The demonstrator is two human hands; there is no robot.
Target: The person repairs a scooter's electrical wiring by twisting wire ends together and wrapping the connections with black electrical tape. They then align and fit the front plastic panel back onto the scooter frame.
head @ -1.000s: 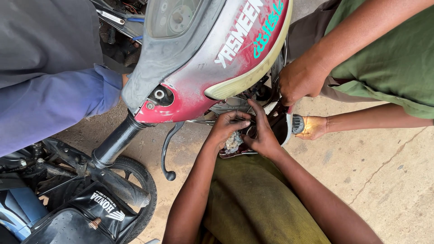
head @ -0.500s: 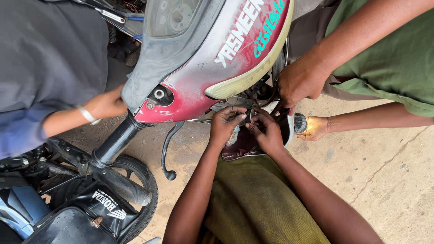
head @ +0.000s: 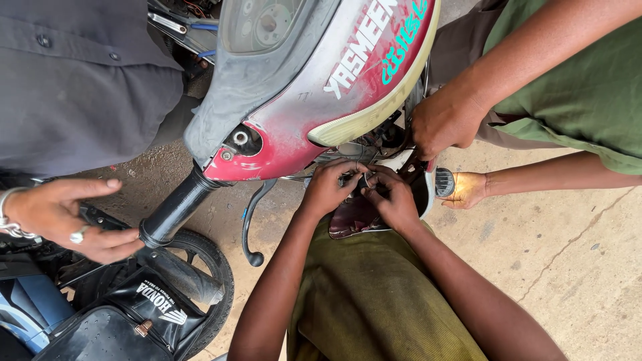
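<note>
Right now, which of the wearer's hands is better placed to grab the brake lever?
Probably left. The left hand works under the fairing nearer the lever; the right hand sits farther away, by the headlamp side.

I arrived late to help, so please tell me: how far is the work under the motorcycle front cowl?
Looks done: red cowl loosened and tilted, wiring exposed. In hand: left hand and right hand pinch a small part between them, too small to identify. A co-worker's hand steadies the cowl. Left: closing the cowl again.
</note>
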